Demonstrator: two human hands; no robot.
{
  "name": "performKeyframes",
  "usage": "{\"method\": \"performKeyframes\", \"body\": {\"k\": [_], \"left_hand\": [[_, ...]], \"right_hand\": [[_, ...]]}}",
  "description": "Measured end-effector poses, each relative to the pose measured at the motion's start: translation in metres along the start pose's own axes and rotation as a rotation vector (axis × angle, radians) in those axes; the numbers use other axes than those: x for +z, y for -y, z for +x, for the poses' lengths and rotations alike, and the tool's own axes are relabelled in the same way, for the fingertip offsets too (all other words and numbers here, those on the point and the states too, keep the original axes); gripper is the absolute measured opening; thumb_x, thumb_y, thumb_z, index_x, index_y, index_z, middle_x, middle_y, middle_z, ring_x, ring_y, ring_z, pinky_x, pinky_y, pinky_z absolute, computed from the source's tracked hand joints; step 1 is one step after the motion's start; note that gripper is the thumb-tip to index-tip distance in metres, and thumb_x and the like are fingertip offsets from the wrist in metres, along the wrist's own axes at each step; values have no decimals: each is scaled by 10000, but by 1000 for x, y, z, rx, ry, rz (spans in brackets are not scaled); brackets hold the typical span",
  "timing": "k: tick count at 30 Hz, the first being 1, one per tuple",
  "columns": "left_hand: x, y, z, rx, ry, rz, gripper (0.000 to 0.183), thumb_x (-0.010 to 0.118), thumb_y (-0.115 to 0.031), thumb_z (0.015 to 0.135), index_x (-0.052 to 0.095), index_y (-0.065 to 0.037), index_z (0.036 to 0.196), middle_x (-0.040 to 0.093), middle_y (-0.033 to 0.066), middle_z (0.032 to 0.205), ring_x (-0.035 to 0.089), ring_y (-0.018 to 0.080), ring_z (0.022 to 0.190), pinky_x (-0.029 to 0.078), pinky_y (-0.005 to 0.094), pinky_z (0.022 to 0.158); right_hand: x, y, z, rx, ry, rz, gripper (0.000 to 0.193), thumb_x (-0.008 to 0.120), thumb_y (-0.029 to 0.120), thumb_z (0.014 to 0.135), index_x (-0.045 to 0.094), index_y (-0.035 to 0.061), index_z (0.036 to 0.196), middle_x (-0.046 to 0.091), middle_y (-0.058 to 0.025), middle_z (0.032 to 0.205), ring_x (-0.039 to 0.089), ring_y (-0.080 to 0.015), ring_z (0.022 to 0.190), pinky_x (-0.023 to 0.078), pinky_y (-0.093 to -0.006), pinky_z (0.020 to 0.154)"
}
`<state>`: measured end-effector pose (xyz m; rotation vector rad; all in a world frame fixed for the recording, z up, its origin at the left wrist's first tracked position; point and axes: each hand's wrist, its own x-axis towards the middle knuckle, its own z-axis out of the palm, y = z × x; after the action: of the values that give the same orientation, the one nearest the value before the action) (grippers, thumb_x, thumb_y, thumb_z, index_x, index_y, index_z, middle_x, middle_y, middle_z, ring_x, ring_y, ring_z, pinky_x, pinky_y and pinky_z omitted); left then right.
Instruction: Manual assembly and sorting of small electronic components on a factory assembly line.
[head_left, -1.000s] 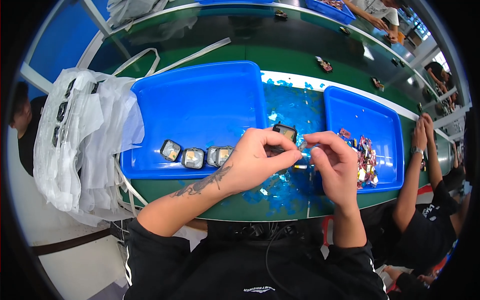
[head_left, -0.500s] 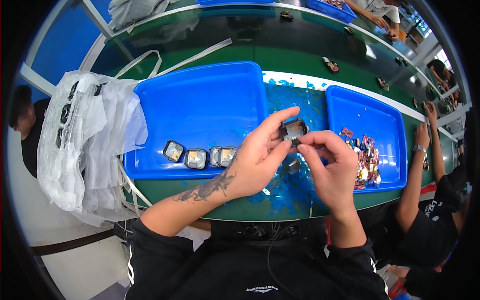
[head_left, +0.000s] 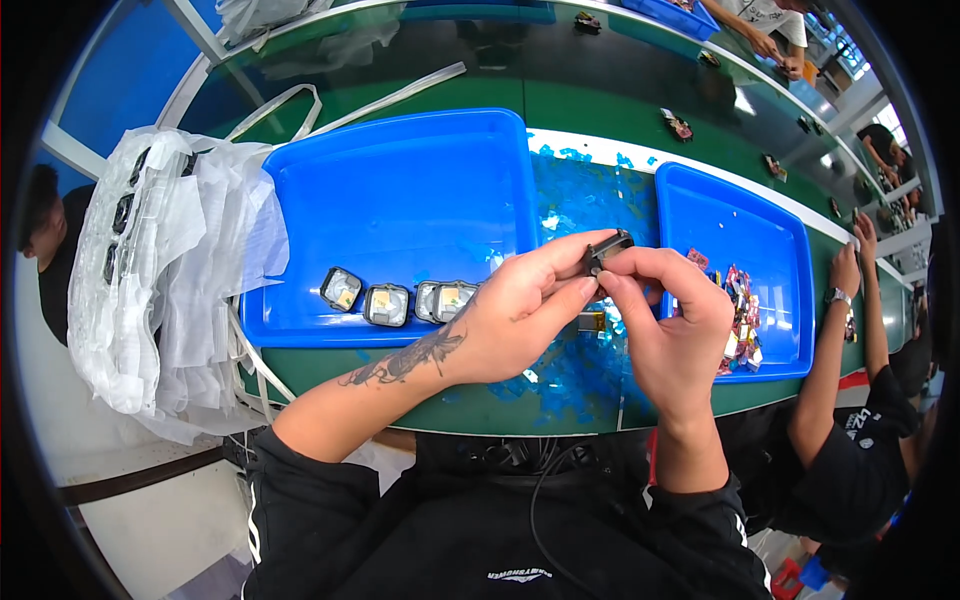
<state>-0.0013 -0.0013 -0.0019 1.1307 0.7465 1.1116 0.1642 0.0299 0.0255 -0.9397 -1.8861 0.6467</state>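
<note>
Both hands (head_left: 600, 310) pinch a small dark part (head_left: 607, 250), seemingly at their fingertips.

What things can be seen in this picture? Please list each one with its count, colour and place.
small dark part: one, black, pinched between both hands
large tray: one, blue, left of centre
small square parts: four, dark with pale faces, in a row at the large tray's near edge
smaller tray: one, blue, to the right
mixed small pieces: many, multicoloured, in the smaller tray
film scraps: many, blue, on the green table
plastic bags: a pile, white, far left
left hand: one
right hand: one
</note>
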Motion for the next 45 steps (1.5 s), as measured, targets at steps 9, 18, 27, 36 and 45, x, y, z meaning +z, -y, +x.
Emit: {"method": "performKeyframes", "body": {"k": [9, 18, 27, 36, 45], "left_hand": [[3, -3, -2, -14, 21, 119, 424, 419, -3, 1006, 357, 55, 1422, 525, 136, 1327, 524, 196, 1232, 432, 344, 1048], [9, -4, 2, 74, -140, -178, 468, 425, -18, 990, 317, 31, 1443, 524, 165, 1317, 546, 219, 1214, 464, 364, 1032], [9, -6, -2, 177, -60, 270, 505, 453, 100, 927, 386, 5, 1419, 483, 149, 1358, 546, 218, 1214, 480, 334, 1012], [6, -6, 0, 314, -74, 621, 421, 554, 128, 855, 538, 15, 1261, 560, 143, 1235, 626, 218, 1099, 587, 301, 854], [5, -4, -1, 444, -99, 943, 363, 651, 84, 791, 588, 3, 1140, 648, 170, 1070, 682, 291, 966, 583, 337, 775]], "right_hand": [[-6, 1, 4, -71, 19, -107, 128, 752, -19, 728, 635, 22, 761, 615, -54, 699, 524, -138, 568, 401, -266, 516], [-11, -4, -20, 406, -69, 508, 243, 735, -25, 787, 586, 7, 977, 605, -41, 908, 576, -92, 850, 509, -235, 752], [-15, -9, -24, 419, 70, 630, 204, 624, -81, 872, 616, -54, 1074, 634, -70, 993, 593, -76, 886, 546, -213, 751], [-16, -11, -24, 505, 200, 709, 181, 588, -16, 918, 591, -43, 1097, 630, -64, 942, 614, -83, 826, 555, -222, 710], [-19, -14, -22, 501, 225, 655, 140, 616, 20, 919, 602, -38, 1046, 654, -59, 920, 634, -78, 806, 543, -203, 663]]}}
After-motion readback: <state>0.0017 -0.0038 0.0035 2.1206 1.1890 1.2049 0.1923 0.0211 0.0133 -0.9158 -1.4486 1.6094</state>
